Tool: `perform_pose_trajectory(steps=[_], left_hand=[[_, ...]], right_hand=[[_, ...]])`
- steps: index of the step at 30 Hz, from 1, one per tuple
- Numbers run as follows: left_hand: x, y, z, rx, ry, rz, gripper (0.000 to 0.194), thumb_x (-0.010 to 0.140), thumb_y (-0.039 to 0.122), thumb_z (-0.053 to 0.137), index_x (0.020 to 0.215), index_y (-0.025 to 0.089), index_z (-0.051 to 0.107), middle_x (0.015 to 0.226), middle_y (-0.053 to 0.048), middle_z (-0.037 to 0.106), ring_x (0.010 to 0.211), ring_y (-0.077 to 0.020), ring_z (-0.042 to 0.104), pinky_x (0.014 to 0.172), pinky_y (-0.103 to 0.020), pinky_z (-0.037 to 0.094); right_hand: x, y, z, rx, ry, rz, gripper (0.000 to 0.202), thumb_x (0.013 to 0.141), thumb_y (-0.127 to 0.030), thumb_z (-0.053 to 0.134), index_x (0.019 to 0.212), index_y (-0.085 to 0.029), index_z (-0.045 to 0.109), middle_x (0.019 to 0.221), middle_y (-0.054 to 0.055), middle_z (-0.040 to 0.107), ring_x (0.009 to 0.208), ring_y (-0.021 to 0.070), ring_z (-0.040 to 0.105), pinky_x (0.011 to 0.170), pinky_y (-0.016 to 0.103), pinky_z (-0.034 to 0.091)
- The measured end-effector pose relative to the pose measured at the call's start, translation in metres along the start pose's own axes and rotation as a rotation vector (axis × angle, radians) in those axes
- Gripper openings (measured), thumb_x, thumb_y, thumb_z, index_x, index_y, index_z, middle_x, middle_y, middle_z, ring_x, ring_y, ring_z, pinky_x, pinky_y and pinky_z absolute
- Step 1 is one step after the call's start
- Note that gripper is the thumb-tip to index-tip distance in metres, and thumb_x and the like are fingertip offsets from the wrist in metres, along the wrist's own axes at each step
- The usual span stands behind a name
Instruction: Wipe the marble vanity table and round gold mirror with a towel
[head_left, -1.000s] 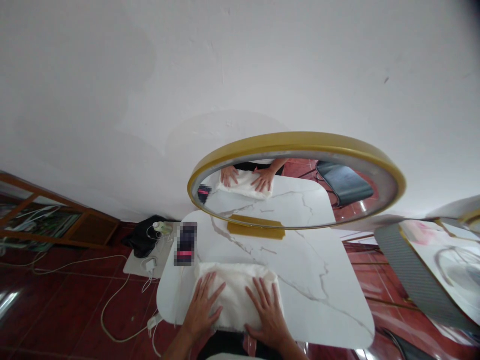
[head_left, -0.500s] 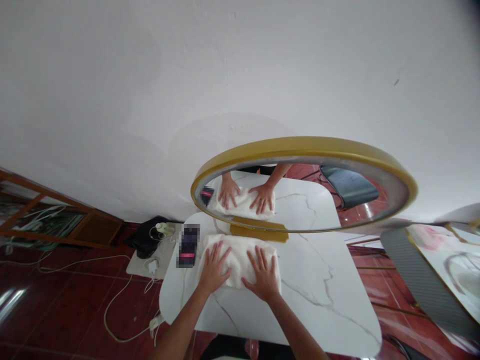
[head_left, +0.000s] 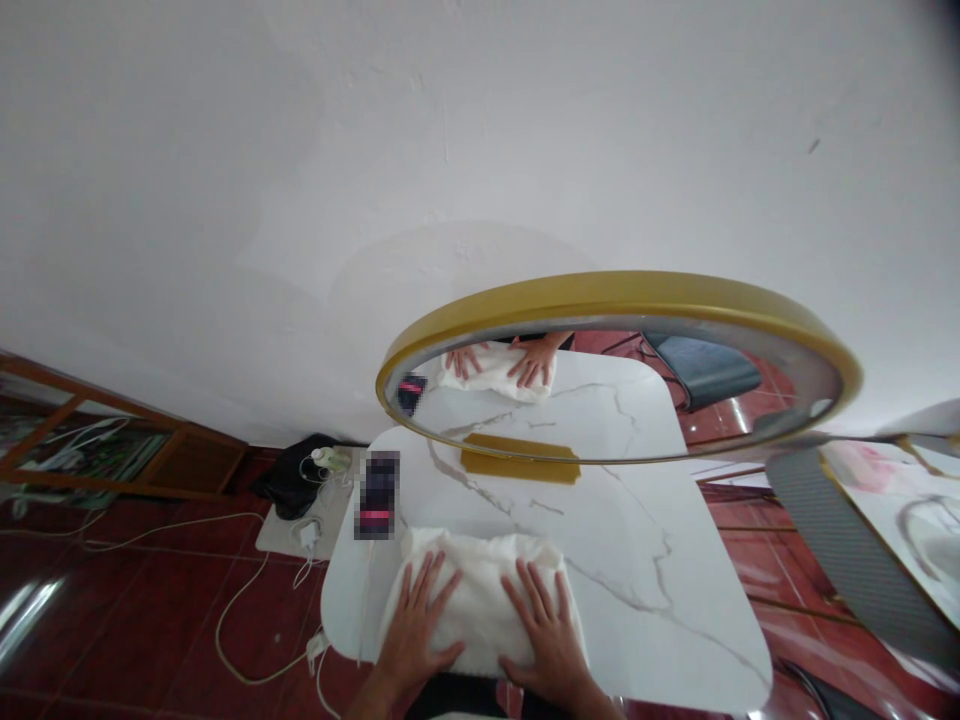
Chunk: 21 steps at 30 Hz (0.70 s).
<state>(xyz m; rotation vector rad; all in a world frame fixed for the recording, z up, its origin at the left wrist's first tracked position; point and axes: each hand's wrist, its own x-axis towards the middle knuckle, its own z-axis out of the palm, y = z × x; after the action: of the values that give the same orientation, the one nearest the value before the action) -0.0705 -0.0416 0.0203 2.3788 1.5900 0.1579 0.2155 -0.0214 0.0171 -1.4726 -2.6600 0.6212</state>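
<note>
A white cloth [head_left: 480,590] lies in a wrinkled, folded pad at the near edge of the white marble-patterned table [head_left: 660,640]. My left hand [head_left: 418,620] rests flat on its left part, fingers spread. On the right part, my right hand [head_left: 544,625] also lies flat with spread fingers. Both palms face down, and neither hand grips the cloth. The round gold-framed mirror [head_left: 622,290] behind the cloth reflects both hands and the cloth.
The mirror's gold base [head_left: 517,460] stands at the table's back. A blurred-out dark phone-like object [head_left: 377,495] lies at the left. Beyond that edge are a black bag [head_left: 296,478], a bottle [head_left: 326,458] and white cables. Another table [head_left: 900,520] stands at the right.
Both hands have slid toward me with the white cloth beneath them, from near the mirror base to the table's near edge. Marble surface now shows between base and cloth.
</note>
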Motion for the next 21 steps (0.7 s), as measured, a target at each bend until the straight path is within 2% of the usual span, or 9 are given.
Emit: perform_pose_trajectory(steps=[3, 7, 15, 18, 21], left_hand=[[-0.002, -0.002, 0.006, 0.018, -0.013, 0.01, 0.089, 0.072, 0.072, 0.05, 0.146, 0.032, 0.018, 0.154, -0.007, 0.017, 0.139, -0.034, 0.019, 0.11, -0.053, 0.01], [0.014, -0.002, 0.009, 0.037, 0.019, 0.009, 0.089, 0.073, 0.074, 0.047, 0.146, 0.03, 0.019, 0.154, -0.009, 0.017, 0.138, -0.0354, 0.018, 0.109, -0.054, 0.007], [0.083, 0.008, 0.002, 0.013, 0.094, -0.06, 0.089, 0.072, 0.07, 0.054, 0.145, 0.033, 0.019, 0.154, -0.006, 0.016, 0.139, -0.0349, 0.017, 0.11, -0.052, 0.01], [0.109, 0.016, 0.003, 0.003, 0.118, -0.1, 0.092, 0.07, 0.064, 0.062, 0.145, 0.034, 0.018, 0.155, -0.005, 0.015, 0.139, -0.0347, 0.017, 0.109, -0.054, 0.012], [0.123, 0.023, 0.005, 0.0, 0.129, -0.133, 0.093, 0.069, 0.058, 0.066, 0.145, 0.034, 0.019, 0.154, -0.006, 0.016, 0.139, -0.0357, 0.015, 0.109, -0.054, 0.013]], right_hand=[[-0.004, 0.002, 0.005, 0.011, -0.013, -0.006, 0.1, 0.066, -0.073, 0.053, 0.146, -0.032, 0.011, 0.154, 0.008, 0.01, 0.137, 0.0394, 0.017, 0.104, 0.064, -0.013], [0.005, 0.004, 0.004, -0.018, 0.034, 0.037, 0.1, 0.065, -0.07, 0.056, 0.146, -0.032, 0.012, 0.154, 0.007, 0.009, 0.137, 0.0392, 0.016, 0.105, 0.063, -0.011], [0.041, 0.025, -0.022, -0.238, 0.219, 0.138, 0.087, 0.076, -0.063, 0.047, 0.147, -0.028, 0.012, 0.153, 0.007, 0.013, 0.139, 0.0355, 0.014, 0.108, 0.06, -0.001], [0.054, 0.036, -0.032, -0.28, 0.248, 0.176, 0.083, 0.078, -0.059, 0.046, 0.147, -0.027, 0.011, 0.153, 0.006, 0.013, 0.139, 0.0339, 0.013, 0.108, 0.06, 0.002], [0.059, 0.042, -0.038, -0.286, 0.254, 0.191, 0.081, 0.08, -0.057, 0.045, 0.147, -0.028, 0.01, 0.153, 0.006, 0.013, 0.139, 0.0323, 0.014, 0.109, 0.059, 0.003]])
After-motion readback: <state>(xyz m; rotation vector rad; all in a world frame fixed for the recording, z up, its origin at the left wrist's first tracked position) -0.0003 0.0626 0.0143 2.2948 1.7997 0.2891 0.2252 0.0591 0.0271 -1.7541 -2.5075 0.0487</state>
